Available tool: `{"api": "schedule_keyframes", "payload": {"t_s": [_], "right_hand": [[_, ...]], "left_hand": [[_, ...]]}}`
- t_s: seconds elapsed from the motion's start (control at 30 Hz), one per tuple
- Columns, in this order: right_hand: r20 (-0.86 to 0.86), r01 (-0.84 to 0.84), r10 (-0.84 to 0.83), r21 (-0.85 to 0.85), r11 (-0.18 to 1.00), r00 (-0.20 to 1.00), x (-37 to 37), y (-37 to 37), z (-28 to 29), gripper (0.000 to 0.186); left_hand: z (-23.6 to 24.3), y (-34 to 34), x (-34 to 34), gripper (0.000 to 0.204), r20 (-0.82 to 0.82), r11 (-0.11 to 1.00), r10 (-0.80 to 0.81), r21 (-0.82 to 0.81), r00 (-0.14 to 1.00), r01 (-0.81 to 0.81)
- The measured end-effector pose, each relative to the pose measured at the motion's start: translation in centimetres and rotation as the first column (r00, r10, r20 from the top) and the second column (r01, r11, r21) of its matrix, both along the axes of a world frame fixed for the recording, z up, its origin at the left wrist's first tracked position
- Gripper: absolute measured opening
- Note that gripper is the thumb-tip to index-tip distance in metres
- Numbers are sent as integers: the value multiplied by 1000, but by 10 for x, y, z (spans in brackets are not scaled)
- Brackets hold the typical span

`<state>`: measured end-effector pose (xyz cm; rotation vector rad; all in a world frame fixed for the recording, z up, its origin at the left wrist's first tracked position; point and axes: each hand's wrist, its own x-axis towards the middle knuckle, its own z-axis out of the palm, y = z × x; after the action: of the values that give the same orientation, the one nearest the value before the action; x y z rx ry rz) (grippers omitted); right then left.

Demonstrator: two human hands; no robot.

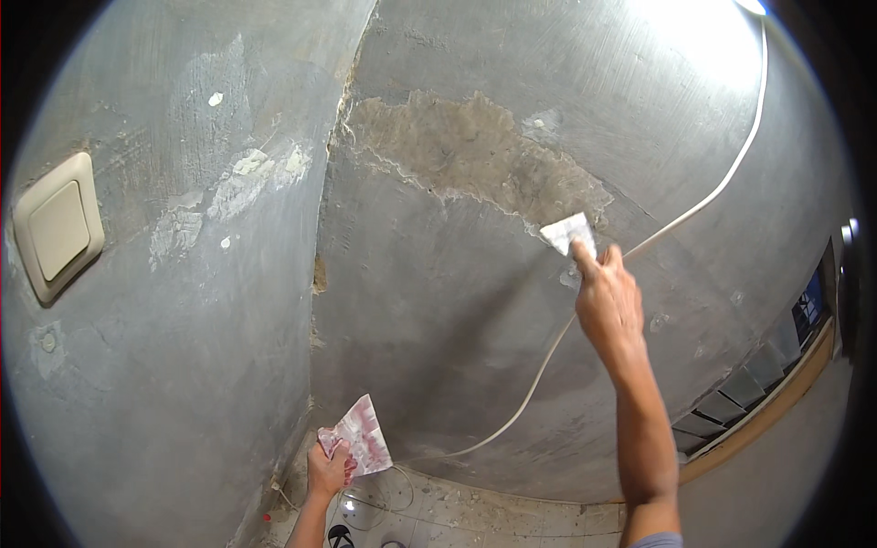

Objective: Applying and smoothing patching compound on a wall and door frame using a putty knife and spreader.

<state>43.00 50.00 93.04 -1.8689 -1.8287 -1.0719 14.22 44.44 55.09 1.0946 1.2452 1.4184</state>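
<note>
My right hand [609, 297] is closed round a small white putty knife [570, 232], whose blade meets the grey wall at the lower right edge of a bare brown patch [466, 146]. Paint is chipped away all along that patch's ragged outline. Lower down on the left, my left hand [327, 468] grips a wider putty knife [361, 437] with a flat, white and reddish smeared blade. It hangs clear of the wall, above the floor.
A white cable [717, 190] runs down the wall from a bright lamp [751, 5], passing behind my right hand. On the left wall sit a cream light switch [60, 228] and whitish filler patches [247, 178]. A wood-framed louvred opening [744, 388] lies right; debris litters the tiled floor [512, 521].
</note>
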Motion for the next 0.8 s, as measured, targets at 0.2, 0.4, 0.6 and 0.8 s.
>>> {"api": "schedule_keyframes", "payload": {"t_s": [0.2,0.4,0.6,0.8], "right_hand": [[-989,-601,86,144,786,-124,7,-26,-86,31],[-624,-656,-248,591,469,-741,3,-49,-165,30],[-906,-855,-85,356,377,-414,7,-78,-178,23],[-718,-946,645,-60,318,262,21,-106,-156,54]], "left_hand": [[48,-2,16,19,465,995,-60,-37,883,87],[110,-3,36,26,694,973,-169,5,700,230],[138,-19,51,21,761,953,-194,-2,619,302],[143,-40,60,25,721,890,-298,-28,626,455]]}}
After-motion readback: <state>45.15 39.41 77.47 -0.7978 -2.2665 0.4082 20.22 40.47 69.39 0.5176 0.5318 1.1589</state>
